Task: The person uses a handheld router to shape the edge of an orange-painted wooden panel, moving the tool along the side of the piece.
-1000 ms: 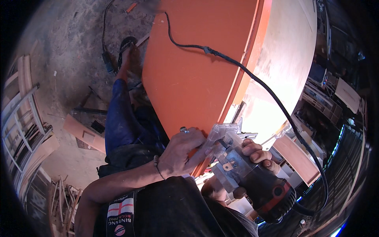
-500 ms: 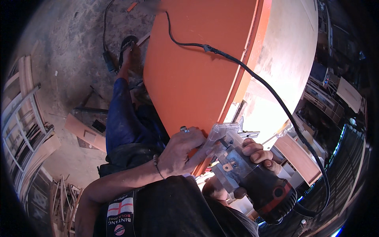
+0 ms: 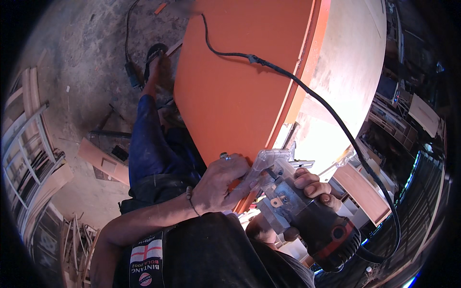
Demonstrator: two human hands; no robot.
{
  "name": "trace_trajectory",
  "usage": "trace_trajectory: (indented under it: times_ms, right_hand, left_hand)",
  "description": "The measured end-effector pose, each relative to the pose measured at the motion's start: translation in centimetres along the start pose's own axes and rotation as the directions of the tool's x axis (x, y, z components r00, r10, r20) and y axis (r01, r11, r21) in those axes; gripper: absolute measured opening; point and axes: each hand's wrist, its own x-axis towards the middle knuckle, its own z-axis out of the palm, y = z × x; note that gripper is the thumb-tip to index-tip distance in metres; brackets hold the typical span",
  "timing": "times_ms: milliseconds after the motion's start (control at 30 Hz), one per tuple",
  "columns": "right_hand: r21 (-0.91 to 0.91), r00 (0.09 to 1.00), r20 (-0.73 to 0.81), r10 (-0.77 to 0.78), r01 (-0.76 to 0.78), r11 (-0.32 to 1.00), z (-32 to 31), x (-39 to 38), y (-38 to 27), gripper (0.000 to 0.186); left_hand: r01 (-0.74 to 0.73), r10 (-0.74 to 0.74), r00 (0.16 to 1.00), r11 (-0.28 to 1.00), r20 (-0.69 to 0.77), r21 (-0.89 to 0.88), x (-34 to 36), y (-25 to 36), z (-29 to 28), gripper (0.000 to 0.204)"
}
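A black and red trim router with a clear plastic base lies sideways at the edge of a large orange panel. My right hand wraps round the router's body from the far side, its fingertips showing over the housing. With curled fingers, my left hand holds the clear base where it meets the panel's near end; some of its fingers show only through the plastic or are hidden. The router's bit, near the panel edge, is hard to make out.
A black power cord runs from the router across the panel, with a taped joint. Left on the concrete floor are a metal and wood rack and a board. Wooden cabinet parts stand at the right. My leg is beside the panel.
Hardly anything differs. Both hands and the router keep their places at the panel's edge.
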Motion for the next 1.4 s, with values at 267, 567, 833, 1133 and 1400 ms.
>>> trace_trajectory:
  times_ms: [267,567,833,1133,1400]
  right_hand:
    - [0.013,0.997,0.055,0.048,-0.048,0.999,-0.3,0.6,-0.8,0.035]
    - [0.004,0.998,0.051,0.032,-0.032,0.999,-0.5,0.6,-0.5,0.035]
    - [-0.039,0.999,-0.012,-0.032,0.031,0.999,-0.9,1.5,-1.4,0.028]
    - [-0.183,0.898,-0.336,-0.284,0.234,0.955,1.4,3.4,-3.6,0.057]
    - [-0.165,0.834,-0.51,-0.21,0.145,0.976,-0.2,0.6,-4.0,0.081]
  left_hand:
    - [0.018,-0.02,0.999,0.999,-0.041,-0.045,-0.1,-0.1,0.5,0.022]
    - [0.056,-0.057,0.998,0.998,0.037,0.024,-0.4,-0.2,-0.2,0.025]
    - [0.125,-0.132,0.99,0.985,-0.05,-0.121,-1.3,-1.1,0.2,0.029]
    - [0.103,-0.085,0.992,0.971,-0.093,0.215,3.4,1.4,0.2,0.083]
    - [-0.036,0.116,0.983,0.881,-0.143,0.472,7.3,2.6,0.7,0.084]
